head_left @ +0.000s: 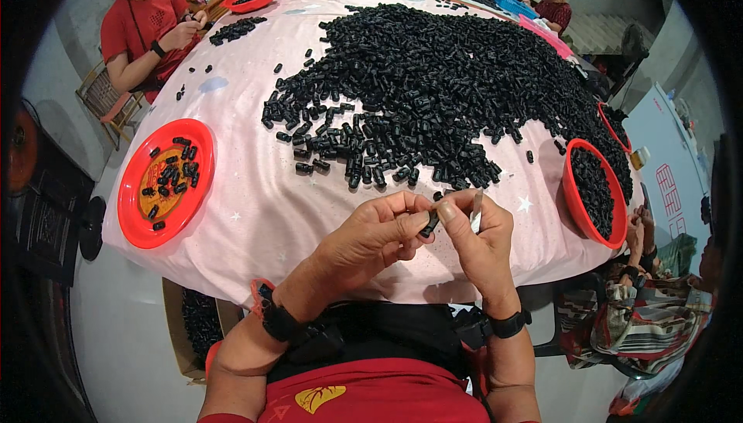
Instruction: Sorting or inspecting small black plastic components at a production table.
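Hands (364, 233) on black part (427, 228), parts (179, 188) in red plate (131, 198)

The head camera, left unit of a side-by-side fisheye pair, was worn on the person's head. It faced downward and forward over the table (248, 167). The left hand (364, 233) and right hand (484, 241) lay at close range, below centre. The wearer's shirt (387, 392) crossed the lower edge; the table's far end reached the upper edge. Straight edges bowed toward the rim.
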{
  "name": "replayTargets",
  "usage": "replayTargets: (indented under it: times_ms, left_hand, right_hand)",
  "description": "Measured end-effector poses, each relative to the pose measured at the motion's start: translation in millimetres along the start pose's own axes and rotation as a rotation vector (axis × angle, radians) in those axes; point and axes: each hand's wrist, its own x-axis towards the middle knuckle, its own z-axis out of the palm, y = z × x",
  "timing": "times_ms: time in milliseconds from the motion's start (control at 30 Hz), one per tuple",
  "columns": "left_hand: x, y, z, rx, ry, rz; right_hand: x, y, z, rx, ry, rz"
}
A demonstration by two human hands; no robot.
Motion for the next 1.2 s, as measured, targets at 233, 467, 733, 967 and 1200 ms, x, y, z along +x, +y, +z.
replayTargets:
  times_ms: [233,467,733,967,1200]
  left_hand:
    - [0,2,-2,0.019,-0.041,0.034]
    - [1,1,-2,0.048,-0.076,0.09]
    - [0,-2,-3,0.053,-0.068,0.076]
    - [0,-2,-1,0.075,-0.053,0.086]
    - [-1,-2,-3,0.073,-0.038,0.106]
  right_hand:
    - [-5,-8,-3,-0.284,-0.112,-0.084]
    - [-6,6,1,-0.438,-0.097,-0.161]
    - [-5,7,1,-0.445,-0.077,-0.203]
    - [-5,6,0,-0.501,-0.081,-0.212]
    - [-5,6,3,-0.571,-0.069,-0.274]
